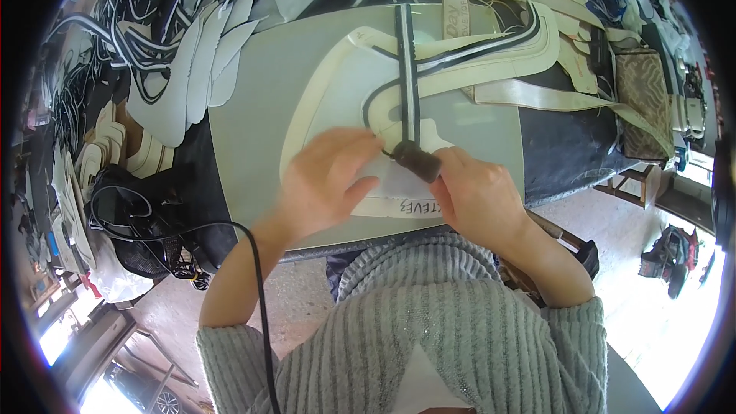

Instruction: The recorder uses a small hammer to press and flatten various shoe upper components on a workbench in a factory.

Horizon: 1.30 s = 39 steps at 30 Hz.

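Observation:
My right hand point(479, 192) is closed on a small dark brown block point(418, 162). The block lies against the near end of a black-and-white striped strip point(408, 69), which runs straight away from me. Just left of the block, my left hand point(330, 176) is slightly blurred, its thumb apart from its bent fingers. Its fingertips are close to a small dark bit beside the strip's end; whether they touch it I cannot tell. Under the strip lies a pale curved panel point(307, 111) with a second striped band point(475, 54) bending across it. The panel's near edge carries handwriting.
A grey-green board point(249, 161) bears the work. Striped strips point(146, 38) and white cut pieces point(195, 69) pile up at left. Pale straps point(537, 96) and a patterned brown box point(642, 103) are at right. A black cable point(257, 276) passes my left forearm.

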Each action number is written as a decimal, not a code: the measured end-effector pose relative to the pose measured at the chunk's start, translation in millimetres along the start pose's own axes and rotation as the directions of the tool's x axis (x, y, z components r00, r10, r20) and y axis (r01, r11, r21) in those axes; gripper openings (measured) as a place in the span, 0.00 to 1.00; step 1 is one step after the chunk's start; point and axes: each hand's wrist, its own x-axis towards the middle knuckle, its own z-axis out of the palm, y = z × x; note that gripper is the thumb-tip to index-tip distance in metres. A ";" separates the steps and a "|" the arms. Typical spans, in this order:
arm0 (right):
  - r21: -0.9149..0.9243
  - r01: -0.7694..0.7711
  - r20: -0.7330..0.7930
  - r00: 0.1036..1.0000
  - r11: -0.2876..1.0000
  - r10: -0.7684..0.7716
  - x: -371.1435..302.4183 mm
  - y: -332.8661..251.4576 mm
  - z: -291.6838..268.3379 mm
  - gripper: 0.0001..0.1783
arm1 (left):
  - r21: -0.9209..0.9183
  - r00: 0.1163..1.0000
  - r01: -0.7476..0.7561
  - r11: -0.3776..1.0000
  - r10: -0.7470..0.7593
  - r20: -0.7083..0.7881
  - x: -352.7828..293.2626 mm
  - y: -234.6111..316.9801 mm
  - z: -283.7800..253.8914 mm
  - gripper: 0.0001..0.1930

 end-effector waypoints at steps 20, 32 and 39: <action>0.238 -0.204 -0.240 0.935 0.950 0.261 -34.6 33.4 13.3 0.13 | -0.087 0.993 -0.056 0.995 0.065 0.100 43.3 16.5 37.4 0.25; 0.024 -0.250 -0.044 0.967 0.968 0.251 -23.7 14.6 -23.1 0.15 | 0.129 0.966 -0.248 0.960 0.254 -0.036 32.4 14.1 47.8 0.18; 0.024 -0.261 0.049 0.965 0.965 0.259 -23.1 14.7 -15.8 0.17 | 0.137 0.964 -0.256 0.957 0.263 -0.031 32.8 13.8 47.5 0.15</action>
